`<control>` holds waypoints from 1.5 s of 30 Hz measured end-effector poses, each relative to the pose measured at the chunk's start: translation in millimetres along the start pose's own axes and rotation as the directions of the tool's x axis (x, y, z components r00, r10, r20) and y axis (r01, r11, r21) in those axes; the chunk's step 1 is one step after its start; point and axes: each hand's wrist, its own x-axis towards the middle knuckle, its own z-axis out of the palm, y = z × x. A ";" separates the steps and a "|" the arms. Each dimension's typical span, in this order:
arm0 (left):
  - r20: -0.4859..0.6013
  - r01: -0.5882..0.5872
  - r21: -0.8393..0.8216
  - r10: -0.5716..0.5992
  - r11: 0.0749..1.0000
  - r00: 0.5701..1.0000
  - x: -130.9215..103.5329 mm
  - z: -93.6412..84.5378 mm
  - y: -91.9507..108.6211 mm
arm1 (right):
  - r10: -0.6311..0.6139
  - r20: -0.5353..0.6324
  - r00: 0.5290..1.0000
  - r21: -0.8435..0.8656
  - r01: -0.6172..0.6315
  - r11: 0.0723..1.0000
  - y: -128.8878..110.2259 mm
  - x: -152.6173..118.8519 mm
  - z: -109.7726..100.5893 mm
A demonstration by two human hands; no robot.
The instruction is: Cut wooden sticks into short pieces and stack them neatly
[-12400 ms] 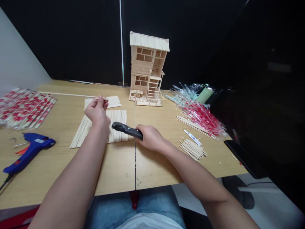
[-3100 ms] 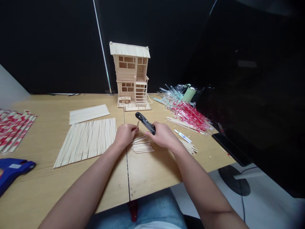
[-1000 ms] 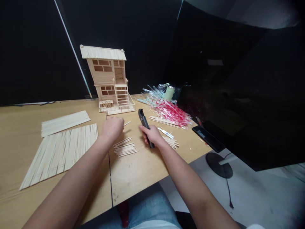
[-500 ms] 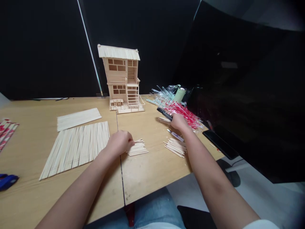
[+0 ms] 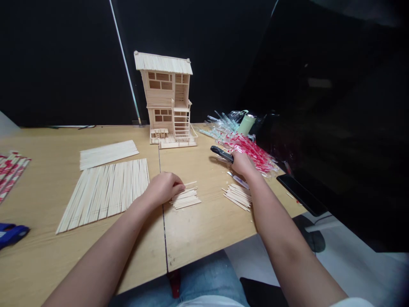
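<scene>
Fingers of my left hand (image 5: pixel 164 187) are pinched round the end of a thin wooden stick (image 5: pixel 191 183), at the upper edge of a pile of short sticks (image 5: pixel 187 199). My right hand (image 5: pixel 242 163) grips a black tool (image 5: pixel 222 154) that points to the left; its exact kind is hard to make out. Beneath the tool some more sticks lie partly hidden. Just below my right hand is a pale-handled knife (image 5: pixel 240 181), and nearer to me another pile of short sticks (image 5: pixel 238 196).
A stick model house (image 5: pixel 166 100) stands at the back. Two stick panels (image 5: pixel 108 192) (image 5: pixel 108 154) lie at left, with a blue tool (image 5: pixel 12 234). Red and clear plastic packs (image 5: pixel 252 151), a green bottle (image 5: pixel 246 124) and a black phone (image 5: pixel 300 194) are at right.
My left hand has shifted slightly right, and a stick now shows apart from the top of the pile at its fingertips. My right hand still holds the black tool. The view has shifted a little.
</scene>
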 end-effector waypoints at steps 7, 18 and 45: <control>-0.216 0.088 -0.164 -0.123 0.982 0.969 4.9 1.3 -3.7 | -0.034 0.067 0.997 -0.036 0.037 0.999 0.1 2.4 1.5; -0.239 0.118 -0.384 -0.222 0.916 0.945 9.8 15.8 -20.7 | 0.003 -0.242 0.970 0.045 0.008 0.999 -14.8 -9.9 -16.4; -0.198 0.019 -0.344 -0.092 0.939 0.976 11.4 8.9 -31.8 | -0.222 -0.414 0.883 0.848 0.463 0.260 -167.1 -49.5 -2.5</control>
